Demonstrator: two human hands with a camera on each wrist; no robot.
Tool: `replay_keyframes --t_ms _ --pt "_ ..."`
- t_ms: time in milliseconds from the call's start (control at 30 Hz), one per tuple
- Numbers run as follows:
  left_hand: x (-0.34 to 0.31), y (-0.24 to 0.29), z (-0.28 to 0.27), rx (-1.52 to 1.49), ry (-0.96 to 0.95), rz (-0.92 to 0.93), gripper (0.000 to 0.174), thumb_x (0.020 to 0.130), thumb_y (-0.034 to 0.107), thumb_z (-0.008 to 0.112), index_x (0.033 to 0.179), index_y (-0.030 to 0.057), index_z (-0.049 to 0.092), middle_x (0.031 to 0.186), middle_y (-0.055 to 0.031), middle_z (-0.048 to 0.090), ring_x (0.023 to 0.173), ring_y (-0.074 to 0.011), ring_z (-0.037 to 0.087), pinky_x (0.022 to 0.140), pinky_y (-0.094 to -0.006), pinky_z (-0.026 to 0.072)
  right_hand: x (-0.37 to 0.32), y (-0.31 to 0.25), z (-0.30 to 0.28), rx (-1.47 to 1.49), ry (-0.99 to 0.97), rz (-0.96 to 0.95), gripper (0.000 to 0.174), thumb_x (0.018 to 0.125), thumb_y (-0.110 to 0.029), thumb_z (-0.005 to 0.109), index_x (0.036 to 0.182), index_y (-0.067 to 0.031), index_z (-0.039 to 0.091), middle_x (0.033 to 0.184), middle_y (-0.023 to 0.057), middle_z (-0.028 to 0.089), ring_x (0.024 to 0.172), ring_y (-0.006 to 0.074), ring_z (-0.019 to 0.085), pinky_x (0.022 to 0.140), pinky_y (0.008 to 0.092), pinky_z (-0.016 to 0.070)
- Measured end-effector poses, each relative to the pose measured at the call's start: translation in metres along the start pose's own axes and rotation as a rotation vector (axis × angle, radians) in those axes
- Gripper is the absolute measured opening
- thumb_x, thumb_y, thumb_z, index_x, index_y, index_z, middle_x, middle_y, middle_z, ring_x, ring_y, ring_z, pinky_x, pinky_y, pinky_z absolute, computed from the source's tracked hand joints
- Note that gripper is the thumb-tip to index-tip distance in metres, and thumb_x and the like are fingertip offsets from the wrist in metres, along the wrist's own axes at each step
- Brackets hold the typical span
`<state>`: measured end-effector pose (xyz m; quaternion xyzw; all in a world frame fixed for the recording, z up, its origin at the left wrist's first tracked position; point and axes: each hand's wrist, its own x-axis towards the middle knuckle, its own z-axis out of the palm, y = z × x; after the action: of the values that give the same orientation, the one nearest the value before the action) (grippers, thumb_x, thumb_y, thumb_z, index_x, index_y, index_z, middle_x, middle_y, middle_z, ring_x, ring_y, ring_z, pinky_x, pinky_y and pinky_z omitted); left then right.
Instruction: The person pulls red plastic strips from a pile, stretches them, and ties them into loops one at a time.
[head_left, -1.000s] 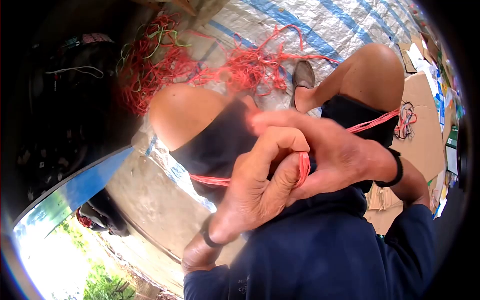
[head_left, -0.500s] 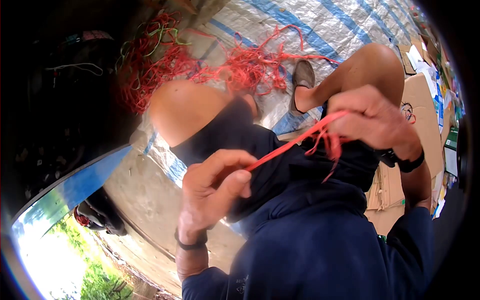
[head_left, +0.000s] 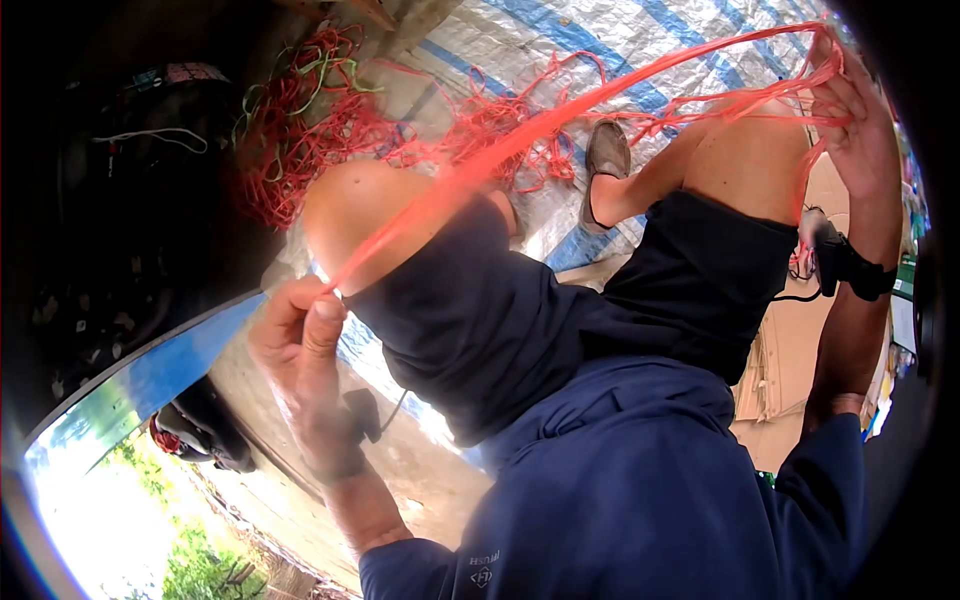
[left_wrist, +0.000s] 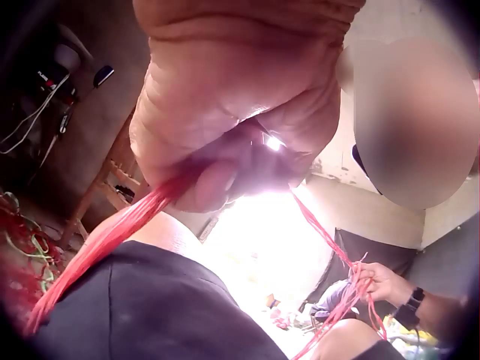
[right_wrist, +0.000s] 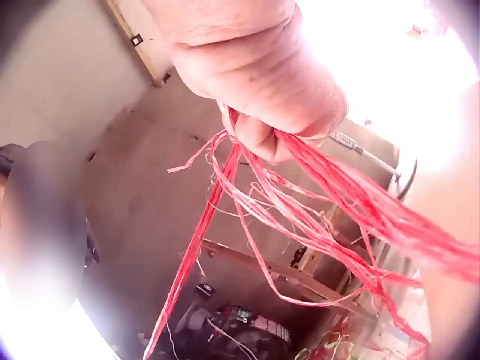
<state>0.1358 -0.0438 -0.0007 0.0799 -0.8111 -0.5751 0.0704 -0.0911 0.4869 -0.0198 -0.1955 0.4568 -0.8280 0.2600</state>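
A band of red plastic twine [head_left: 540, 130] stretches taut across the head view, passing over the person's knees. At its lower left end the left hand [head_left: 300, 325] pinches it between thumb and fingers. The right hand [head_left: 855, 120], raised at the upper right, grips the other end with curled fingers. Several looser strands [right_wrist: 300, 217] hang from the right fist in the right wrist view. In the left wrist view, twine [left_wrist: 105, 247] runs out of the curled left hand [left_wrist: 240, 97] on one side, and a thinner length leaves on the other.
A tangled heap of red twine [head_left: 315, 145] with some green strands lies on the floor and on a white-and-blue striped tarp [head_left: 690, 60]. Flattened cardboard [head_left: 785, 350] lies at the right. Dark bags [head_left: 150, 220] stand at the left.
The hands were close together, then moved apart, left hand to the lower left and right hand to the upper right. The twine between them is now drawn out long.
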Motion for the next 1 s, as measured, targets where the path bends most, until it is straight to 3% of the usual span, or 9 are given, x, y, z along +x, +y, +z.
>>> replay_keyframes --t_ms 67,133,267,333,667,767,933,967,1000 --pt "0.006 -0.007 -0.006 -0.002 0.02 0.047 0.031 0.097 0.029 0.064 0.08 0.005 0.054 0.066 0.0027 0.041 0.057 -0.0054 0.031 0.052 -0.023 0.0232 -0.014 -0.013 -0.019 -0.071 -0.037 -0.047 0.042 0.104 -0.015 0.045 0.144 -0.0023 0.043 0.109 -0.0002 0.065 0.057 -0.0007 0.035 0.048 0.0132 0.0282" --pt "0.014 -0.018 -0.014 -0.004 0.031 0.084 0.031 0.097 0.029 0.063 0.08 0.0049 0.054 0.066 0.0026 0.042 0.057 -0.0059 0.031 0.053 -0.0231 0.0236 -0.029 -0.026 -0.033 -0.246 0.406 -0.08 0.043 0.103 -0.013 0.045 0.145 -0.0023 0.042 0.117 0.0022 0.065 0.062 -0.0001 0.04 0.05 0.0129 0.0288" --pt "0.03 -0.027 -0.021 0.003 0.055 0.126 0.029 0.1 0.025 0.059 0.08 0.0051 0.053 0.068 0.0026 0.04 0.061 -0.0072 0.032 0.057 -0.0239 0.0277 -0.029 -0.028 -0.027 -0.441 0.652 -0.147 0.044 0.103 -0.014 0.045 0.146 -0.0036 0.042 0.129 0.0043 0.062 0.071 -0.0018 0.046 0.051 0.013 0.0297" --pt "0.038 -0.031 -0.027 0.027 0.047 0.134 0.027 0.1 0.023 0.058 0.081 0.0052 0.053 0.069 0.0028 0.039 0.064 -0.0076 0.034 0.061 -0.0244 0.0309 0.001 -0.015 0.036 -0.659 1.158 -0.2 0.043 0.103 -0.014 0.044 0.145 -0.0048 0.043 0.138 0.007 0.057 0.078 -0.0029 0.048 0.054 0.0119 0.034" --pt "0.072 -0.046 -0.029 0.069 0.108 0.031 0.019 0.098 0.022 0.063 0.09 0.0055 0.062 0.075 0.0045 0.049 0.066 -0.0051 0.042 0.065 -0.0216 0.0419 -0.012 -0.064 -0.018 -0.375 1.0 -0.34 0.02 0.095 -0.018 0.053 0.094 -0.0036 0.066 0.09 0.0111 0.067 0.076 0.0216 0.063 0.063 0.0309 0.0521" --pt "0.074 -0.035 -0.02 0.114 0.116 0.031 0.018 0.098 0.022 0.063 0.089 0.0055 0.063 0.075 0.0054 0.05 0.065 -0.0039 0.042 0.064 -0.0193 0.0402 -0.004 -0.079 -0.008 0.043 0.416 0.094 0.02 0.097 -0.014 0.051 0.085 -0.0026 0.062 0.07 0.0048 0.059 0.049 0.013 0.047 0.043 0.0234 0.0357" --pt "0.076 0.002 0.014 0.091 0.072 0.026 0.016 0.096 0.019 0.065 0.092 0.0035 0.066 0.08 0.0048 0.058 0.068 -0.0028 0.047 0.067 -0.0173 0.0406 0.005 -0.011 0.01 -0.142 0.024 0.127 0.042 0.104 -0.016 0.041 0.146 -0.0083 0.044 0.141 0.0086 0.053 0.098 0.0053 0.059 0.06 0.01 0.0422" --pt "0.078 0.008 0.021 0.081 0.033 0.032 0.015 0.095 0.017 0.067 0.094 0.0023 0.067 0.083 0.0037 0.061 0.072 -0.0031 0.05 0.07 -0.0175 0.0417 0.027 0.026 0.08 -0.563 0.614 -0.033 0.04 0.105 -0.015 0.04 0.144 -0.0103 0.047 0.141 0.007 0.053 0.1 0.0073 0.061 0.056 0.0113 0.0423" --pt "0.08 0.012 0.028 0.071 -0.006 0.039 0.014 0.094 0.015 0.068 0.096 0.0011 0.068 0.086 0.0026 0.063 0.075 -0.0034 0.053 0.072 -0.0177 0.0427 0.023 0.026 0.077 -0.294 0.204 0.171 0.039 0.105 -0.016 0.04 0.141 -0.0085 0.049 0.14 0.0067 0.052 0.102 0.0077 0.062 0.061 0.0131 0.0472"
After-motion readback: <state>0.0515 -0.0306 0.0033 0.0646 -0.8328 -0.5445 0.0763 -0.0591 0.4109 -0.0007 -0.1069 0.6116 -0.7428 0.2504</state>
